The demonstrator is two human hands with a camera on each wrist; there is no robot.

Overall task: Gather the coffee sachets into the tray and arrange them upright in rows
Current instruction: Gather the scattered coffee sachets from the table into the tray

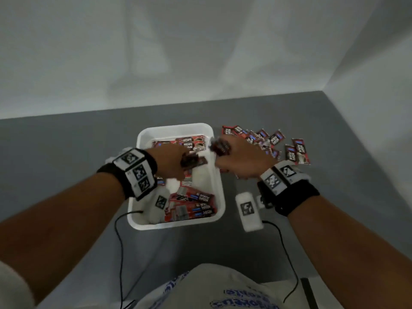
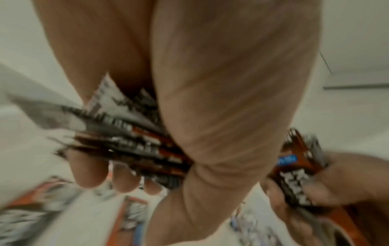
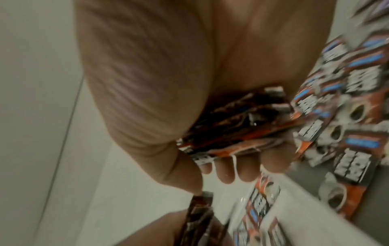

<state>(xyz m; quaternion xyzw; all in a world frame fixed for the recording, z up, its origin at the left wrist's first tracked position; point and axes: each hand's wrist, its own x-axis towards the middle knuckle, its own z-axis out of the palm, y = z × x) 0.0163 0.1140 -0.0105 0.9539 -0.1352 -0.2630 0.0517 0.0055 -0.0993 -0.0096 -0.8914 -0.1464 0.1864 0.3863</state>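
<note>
A white tray (image 1: 215,175) sits on the grey table with red coffee sachets standing at its far end (image 1: 189,142) and lying at its near end (image 1: 191,206). My left hand (image 1: 176,162) hovers over the tray's middle and grips a bundle of sachets (image 2: 130,141) between thumb and fingers. My right hand (image 1: 236,157) is over the tray's right rim and grips another bundle of sachets (image 3: 242,131). The two hands are close together. A loose pile of sachets (image 1: 278,143) lies on the table right of the tray.
White walls enclose the grey table (image 1: 66,152) at the back and right. A white tagged device (image 1: 247,210) with a black cable (image 1: 287,253) hangs under my right wrist beside the tray; another (image 1: 159,205) hangs into the tray's near left corner.
</note>
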